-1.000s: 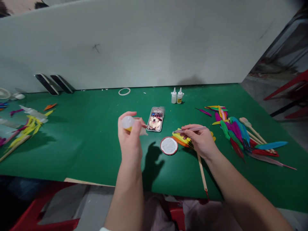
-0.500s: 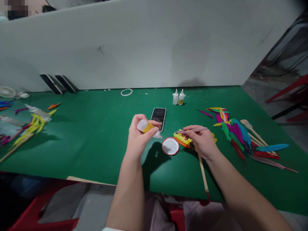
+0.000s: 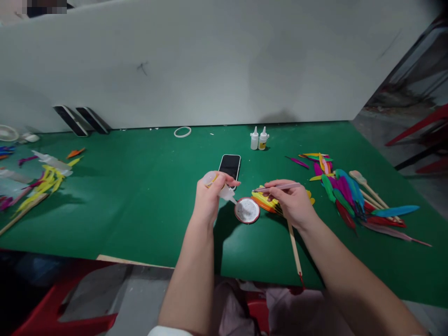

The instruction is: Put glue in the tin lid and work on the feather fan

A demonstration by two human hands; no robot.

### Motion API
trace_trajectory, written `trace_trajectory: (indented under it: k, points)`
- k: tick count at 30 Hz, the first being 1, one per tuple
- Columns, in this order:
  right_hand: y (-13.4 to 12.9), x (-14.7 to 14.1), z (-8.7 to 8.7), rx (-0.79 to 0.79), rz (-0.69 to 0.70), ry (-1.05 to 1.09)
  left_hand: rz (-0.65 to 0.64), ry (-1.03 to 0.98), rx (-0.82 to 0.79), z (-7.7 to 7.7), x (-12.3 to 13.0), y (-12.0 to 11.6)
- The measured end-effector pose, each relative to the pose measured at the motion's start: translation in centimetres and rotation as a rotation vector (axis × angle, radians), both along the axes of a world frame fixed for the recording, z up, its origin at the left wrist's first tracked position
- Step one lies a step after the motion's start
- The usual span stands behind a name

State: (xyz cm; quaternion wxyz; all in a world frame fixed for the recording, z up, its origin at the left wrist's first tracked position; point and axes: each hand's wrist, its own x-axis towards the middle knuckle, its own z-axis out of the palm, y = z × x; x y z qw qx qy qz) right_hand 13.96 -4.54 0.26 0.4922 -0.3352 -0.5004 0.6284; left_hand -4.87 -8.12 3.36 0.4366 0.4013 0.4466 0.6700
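Note:
My left hand (image 3: 209,193) is closed around a small glue bottle (image 3: 227,193), tilted so its nozzle points down at the left rim of a small round dish (image 3: 247,210) with a red edge and a whitish inside. My right hand (image 3: 292,200) pinches a pair of slim pinkish tweezers (image 3: 280,187), their tip pointing left. Beneath that hand lie yellow and orange feathers (image 3: 265,201), partly covered by the fingers. A wooden stick (image 3: 294,247) with a red cord at its end runs from them toward the table's front edge.
A phone (image 3: 230,164) lies behind my left hand. Two small bottles (image 3: 258,139) stand near the white partition (image 3: 196,65). Coloured feathers (image 3: 345,193) and wooden sticks (image 3: 376,196) are piled at right. More feathers (image 3: 49,182) and bottles lie at far left on the green table (image 3: 140,200).
My left hand has moved slightly right and tipped the bottle, bringing its nozzle to the dish's rim. My right hand keeps nearly the same place with the tweezers.

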Motion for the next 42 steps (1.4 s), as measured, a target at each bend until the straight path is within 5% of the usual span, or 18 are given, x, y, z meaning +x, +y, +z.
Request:
trace_trajectory:
  k: [13, 21, 30, 37, 42]
  points:
    - [0.0, 0.0, -0.1, -0.012, 0.018, -0.004, 0.069, -0.361, -0.009, -0.4, 0.0, 0.7]
    - [0.0, 0.1, -0.3, -0.017, 0.019, -0.019, -0.197, -0.844, 0.001, 0.7, -0.4, 0.3]
    - [0.0, 0.0, -0.2, -0.01, 0.015, -0.004, -0.227, -0.666, 0.048, 1.0, 0.0, -0.1]
    - [0.0, -0.1, 0.0, -0.018, 0.004, 0.0, 0.037, -0.256, 0.109, -0.6, 0.9, 0.8]
    - [0.2, 0.0, 0.0, -0.024, -0.014, 0.014, 0.151, -0.246, 0.029, -0.8, 0.6, 1.1]
